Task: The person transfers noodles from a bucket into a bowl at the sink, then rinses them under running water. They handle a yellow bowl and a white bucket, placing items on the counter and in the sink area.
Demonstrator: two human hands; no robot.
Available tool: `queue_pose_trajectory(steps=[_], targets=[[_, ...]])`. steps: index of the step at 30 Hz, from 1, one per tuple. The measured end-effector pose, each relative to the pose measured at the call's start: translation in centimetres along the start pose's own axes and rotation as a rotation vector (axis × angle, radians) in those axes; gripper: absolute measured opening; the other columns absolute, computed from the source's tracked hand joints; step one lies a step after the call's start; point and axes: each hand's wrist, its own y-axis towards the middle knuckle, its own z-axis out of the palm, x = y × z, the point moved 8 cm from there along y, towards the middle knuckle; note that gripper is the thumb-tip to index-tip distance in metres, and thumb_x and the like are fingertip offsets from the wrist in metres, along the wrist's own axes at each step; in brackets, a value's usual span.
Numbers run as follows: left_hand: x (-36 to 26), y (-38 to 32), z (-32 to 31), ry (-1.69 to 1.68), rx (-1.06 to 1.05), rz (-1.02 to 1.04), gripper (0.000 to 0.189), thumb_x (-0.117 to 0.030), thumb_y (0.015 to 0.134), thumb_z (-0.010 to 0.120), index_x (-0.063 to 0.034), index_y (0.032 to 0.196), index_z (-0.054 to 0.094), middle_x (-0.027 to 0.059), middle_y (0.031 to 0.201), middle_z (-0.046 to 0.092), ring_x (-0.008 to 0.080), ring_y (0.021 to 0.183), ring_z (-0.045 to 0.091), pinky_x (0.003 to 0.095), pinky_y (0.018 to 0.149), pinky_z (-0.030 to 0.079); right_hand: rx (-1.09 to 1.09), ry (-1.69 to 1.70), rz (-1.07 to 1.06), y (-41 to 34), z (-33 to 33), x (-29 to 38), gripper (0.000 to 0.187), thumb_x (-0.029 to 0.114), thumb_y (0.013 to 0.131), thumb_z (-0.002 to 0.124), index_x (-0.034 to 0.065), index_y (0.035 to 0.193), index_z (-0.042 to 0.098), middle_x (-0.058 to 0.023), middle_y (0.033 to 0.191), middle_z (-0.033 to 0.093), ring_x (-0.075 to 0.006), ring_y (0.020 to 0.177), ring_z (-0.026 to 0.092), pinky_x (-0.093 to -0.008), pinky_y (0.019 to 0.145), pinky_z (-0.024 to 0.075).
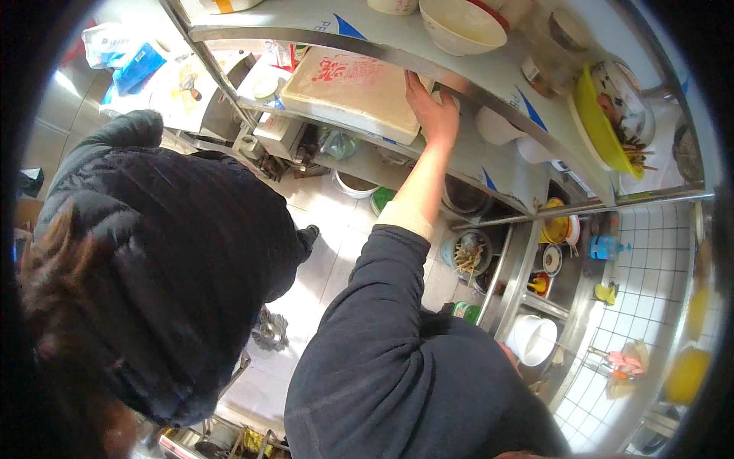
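Observation:
My left hand (433,112) reaches up to the middle shelf, at the right end of a foam box (350,86) with red printing on its lid. Its fingers lie along the box's end, with the thumb apart from them. A white rounded item (446,102) shows partly behind the thumb; whether I touch it is unclear. Only a sliver of my right hand (508,354) shows past my dark sleeve and body, beside a white plastic bucket (532,339) at the sink. Its fingers are hidden, so its grip cannot be told.
Another person in a black padded jacket (166,275) stands close on my left. Above, the upper shelf's metal edge (321,39) carries bowls (463,26) and a yellow-green basket (602,126). A pot with wooden sticks (469,252) stands below right. Tubs (355,185) stand under the shelf.

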Motion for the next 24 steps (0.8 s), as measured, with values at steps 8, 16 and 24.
queue_pose_trajectory(steps=[8, 16, 24], targets=[[0.4, 1.8, 0.7, -0.009, 0.076, -0.002, 0.072, 0.003, 0.086, 0.06, 0.0092, 0.152, 0.03, 0.0326, 0.153, 0.04, 0.0499, 0.139, 0.039, 0.0533, 0.116, 0.035, 0.007, -0.301, -0.204, 0.5, -0.5, 2.9, 0.048, 0.044, 0.103, 0.056, 0.0001, 0.117, 0.069, 0.0005, 0.087, 0.068, -0.0115, 0.078, 0.06, -0.0279, 0.073, 0.0479], [2.4, 3.3, -6.0, -0.174, -0.118, -0.123, 0.07, -0.009, 0.097, 0.06, 0.0007, 0.155, 0.023, 0.0285, 0.142, 0.054, 0.0385, 0.118, 0.061, 0.0464, 0.098, 0.05, 0.078, 0.011, -0.034, 3.2, -1.2, 2.9, 0.044, 0.041, 0.103, 0.065, 0.0003, 0.121, 0.065, -0.0018, 0.087, 0.067, -0.0121, 0.075, 0.06, -0.0279, 0.067, 0.0483], [6.1, 3.9, -12.2, -0.1, -0.043, -0.344, 0.066, -0.028, 0.106, 0.056, 0.0021, 0.155, 0.024, 0.0237, 0.138, 0.055, 0.0312, 0.106, 0.068, 0.0409, 0.088, 0.055, -0.128, -0.066, 0.076, 2.5, -4.2, -1.7, 0.021, 0.009, 0.098, 0.064, 0.0012, 0.118, 0.064, 0.0034, 0.073, 0.058, -0.0078, 0.058, 0.052, -0.0259, 0.051, 0.0421]])
